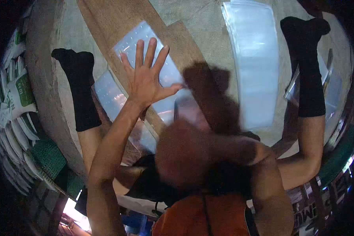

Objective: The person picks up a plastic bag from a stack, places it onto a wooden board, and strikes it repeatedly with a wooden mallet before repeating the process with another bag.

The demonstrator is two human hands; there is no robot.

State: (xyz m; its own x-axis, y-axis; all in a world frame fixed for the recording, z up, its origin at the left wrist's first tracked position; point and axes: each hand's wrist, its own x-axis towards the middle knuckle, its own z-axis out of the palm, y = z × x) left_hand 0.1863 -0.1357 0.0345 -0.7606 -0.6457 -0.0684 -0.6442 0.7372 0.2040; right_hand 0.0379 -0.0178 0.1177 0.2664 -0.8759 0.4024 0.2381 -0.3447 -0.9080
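White-dashed pale-blue sheet [168, 74], black socks [312, 78]

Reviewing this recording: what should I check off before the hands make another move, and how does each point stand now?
1. Left hand spread over the plastic sheet: ok.
2. Plastic sheet lying over the brown board: ok.
3. Right hand clear enough to judge its grip: not ok, motion blur.
4. Right hand holding something: cannot tell.
5. Plastic stack apart from the left hand: ok.
6. Right sock off the loose plastic: cannot tell; they overlap in view.
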